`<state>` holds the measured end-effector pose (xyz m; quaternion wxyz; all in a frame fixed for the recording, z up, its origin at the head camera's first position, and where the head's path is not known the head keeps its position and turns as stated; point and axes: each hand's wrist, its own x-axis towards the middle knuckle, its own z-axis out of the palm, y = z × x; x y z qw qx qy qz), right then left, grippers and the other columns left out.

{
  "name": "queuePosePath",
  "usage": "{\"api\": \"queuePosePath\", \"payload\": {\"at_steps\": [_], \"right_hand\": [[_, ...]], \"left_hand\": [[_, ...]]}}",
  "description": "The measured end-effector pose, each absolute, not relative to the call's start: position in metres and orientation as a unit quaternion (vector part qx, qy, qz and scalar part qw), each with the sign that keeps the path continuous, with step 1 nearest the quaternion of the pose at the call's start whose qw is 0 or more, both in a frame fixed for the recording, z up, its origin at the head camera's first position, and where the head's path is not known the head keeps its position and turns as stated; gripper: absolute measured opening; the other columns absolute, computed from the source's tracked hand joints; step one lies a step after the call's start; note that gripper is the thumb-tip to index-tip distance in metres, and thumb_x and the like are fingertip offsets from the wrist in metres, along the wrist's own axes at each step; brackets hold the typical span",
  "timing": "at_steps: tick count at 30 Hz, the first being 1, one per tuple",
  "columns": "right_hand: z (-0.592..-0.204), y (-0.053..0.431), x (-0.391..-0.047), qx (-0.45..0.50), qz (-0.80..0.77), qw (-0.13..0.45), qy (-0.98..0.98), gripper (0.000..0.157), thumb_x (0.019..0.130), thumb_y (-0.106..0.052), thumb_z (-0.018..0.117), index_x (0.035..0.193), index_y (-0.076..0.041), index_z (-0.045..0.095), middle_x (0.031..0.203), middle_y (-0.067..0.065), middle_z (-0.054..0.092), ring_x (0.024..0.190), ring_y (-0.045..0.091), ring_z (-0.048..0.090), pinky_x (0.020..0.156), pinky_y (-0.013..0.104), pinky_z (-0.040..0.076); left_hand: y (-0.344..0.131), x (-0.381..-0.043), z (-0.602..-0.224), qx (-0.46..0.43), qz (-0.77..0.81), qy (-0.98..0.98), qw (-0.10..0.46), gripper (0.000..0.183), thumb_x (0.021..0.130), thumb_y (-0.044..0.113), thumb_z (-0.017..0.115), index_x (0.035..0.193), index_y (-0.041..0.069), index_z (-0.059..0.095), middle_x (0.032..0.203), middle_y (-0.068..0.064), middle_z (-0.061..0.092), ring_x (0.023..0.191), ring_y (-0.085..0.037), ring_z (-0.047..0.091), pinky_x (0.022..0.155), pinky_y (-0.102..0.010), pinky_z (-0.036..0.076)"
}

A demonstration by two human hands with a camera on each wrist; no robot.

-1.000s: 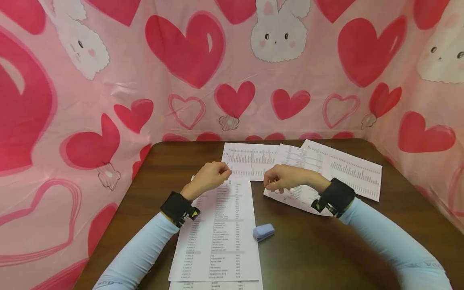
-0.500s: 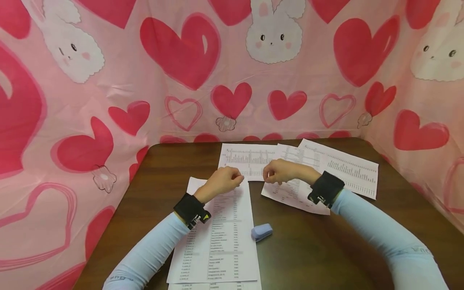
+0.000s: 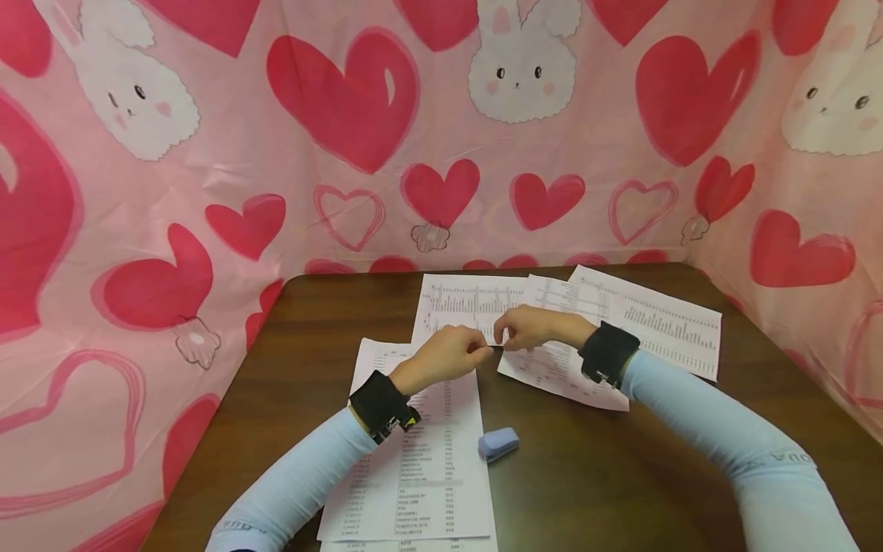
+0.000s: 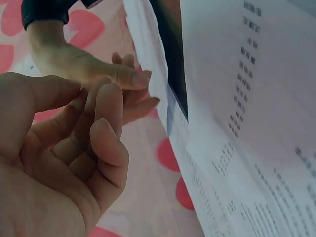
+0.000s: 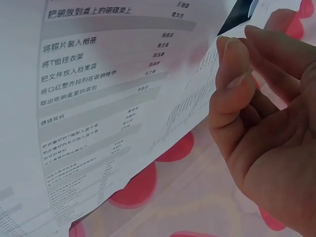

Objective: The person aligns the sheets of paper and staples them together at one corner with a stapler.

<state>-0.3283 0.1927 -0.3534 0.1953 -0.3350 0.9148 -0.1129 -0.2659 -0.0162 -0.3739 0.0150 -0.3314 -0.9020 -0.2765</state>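
In the head view my left hand is above the top of the long printed sheets, its thumb and forefinger pinched together. A thin dark piece, too small to identify, shows at its fingertips. My right hand faces it from the right, fingers bent, its fingertips close to the piece's other end. Whether the right fingers grip it cannot be told. Both wrist views show the left hand and the right hand with bent fingers, but the piece is not visible there. A small lavender object, stapler-like, lies beside the long sheets.
Further printed sheets lie at the back of the brown wooden table: one sheet behind the hands, another sheet under the right hand, and an overlapping sheet at the far right. A pink heart-and-rabbit cloth hangs behind the table.
My left hand has moved right, over the papers, up to the right hand. The right hand has shifted slightly left. The thin dark piece is now visible between them; the papers stay put.
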Motion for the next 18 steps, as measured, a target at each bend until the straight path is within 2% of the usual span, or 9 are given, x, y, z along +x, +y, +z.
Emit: {"api": "queuePosePath", "payload": {"at_steps": [8,18], "right_hand": [[-0.359,0.186,-0.333,-0.351,-0.059,0.196,0.913,0.022,0.083,-0.002,0.065,0.102,-0.012,0.071,0.089,0.004,0.065,0.078,0.016,0.056,0.067,0.024,0.044],[-0.363,0.183,-0.337,-0.347,-0.051,0.207,0.913,0.020,0.078,-0.003,0.067,0.095,-0.011,0.070,0.092,0.004,0.065,0.081,0.017,0.057,0.070,0.025,0.045]], "left_hand": [[-0.010,-0.272,-0.387,-0.322,-0.255,-0.912,-0.018,0.020,0.093,0.025,0.063,0.081,0.012,0.072,0.065,0.008,0.056,0.060,-0.006,0.048,0.054,-0.020,0.036],[-0.005,-0.276,-0.401,-0.292,-0.255,-0.919,-0.070,0.025,0.093,0.027,0.064,0.075,0.012,0.072,0.059,0.010,0.052,0.056,-0.007,0.048,0.051,-0.021,0.035]]}}
